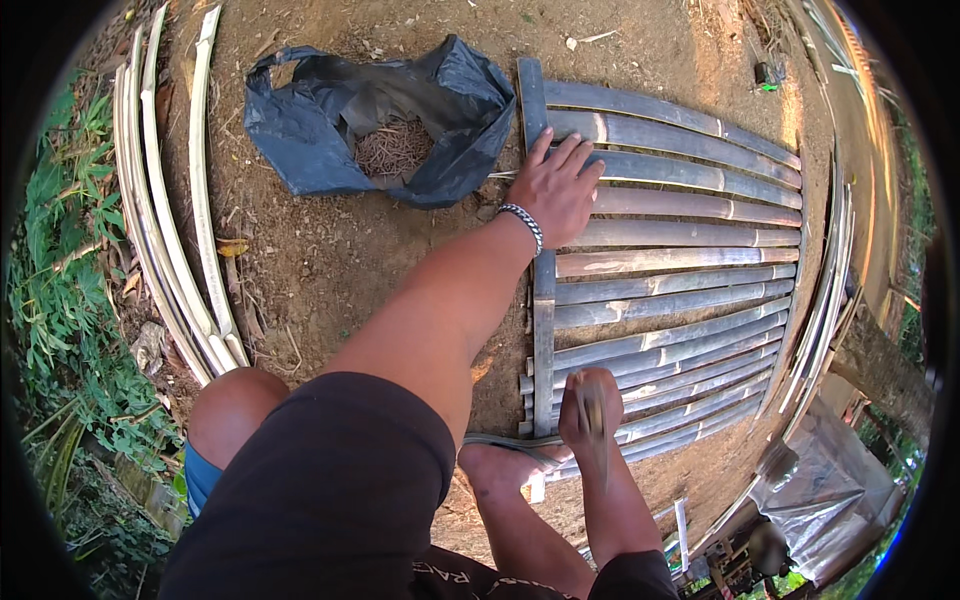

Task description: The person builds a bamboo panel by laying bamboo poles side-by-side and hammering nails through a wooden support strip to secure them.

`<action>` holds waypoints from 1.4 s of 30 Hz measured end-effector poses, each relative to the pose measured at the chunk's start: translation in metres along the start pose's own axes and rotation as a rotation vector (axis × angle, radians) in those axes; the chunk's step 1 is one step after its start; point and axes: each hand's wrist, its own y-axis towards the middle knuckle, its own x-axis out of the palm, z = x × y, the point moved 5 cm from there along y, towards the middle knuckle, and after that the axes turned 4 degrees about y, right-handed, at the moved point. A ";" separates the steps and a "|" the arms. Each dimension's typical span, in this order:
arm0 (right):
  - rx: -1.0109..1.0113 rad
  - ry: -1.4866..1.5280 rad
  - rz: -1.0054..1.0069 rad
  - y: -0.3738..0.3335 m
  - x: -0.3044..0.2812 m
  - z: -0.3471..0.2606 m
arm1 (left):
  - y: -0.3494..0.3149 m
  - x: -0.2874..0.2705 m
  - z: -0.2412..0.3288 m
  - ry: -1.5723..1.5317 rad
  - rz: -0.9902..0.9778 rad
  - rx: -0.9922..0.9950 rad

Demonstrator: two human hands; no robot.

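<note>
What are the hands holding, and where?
The left hand holds nothing; it lies flat on the bamboo slats. The right hand grips a blurred tool by its handle; what tool it is cannot be told.

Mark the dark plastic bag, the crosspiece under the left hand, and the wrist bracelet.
dark plastic bag (300, 140), head view, on its left fold.
crosspiece (543, 320), head view, on its bare middle stretch.
bracelet (524, 223), head view, on the band at the left wrist.
</note>
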 end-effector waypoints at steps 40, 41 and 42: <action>0.402 -0.035 -0.421 -0.036 0.052 -0.020 | 0.002 -0.003 -0.002 0.045 -0.062 0.010; 0.423 -0.009 -0.395 -0.035 0.055 -0.022 | 0.003 -0.003 -0.002 0.073 -0.066 0.021; 0.448 0.017 -0.369 -0.032 0.056 -0.024 | 0.004 -0.004 0.001 0.097 -0.073 0.035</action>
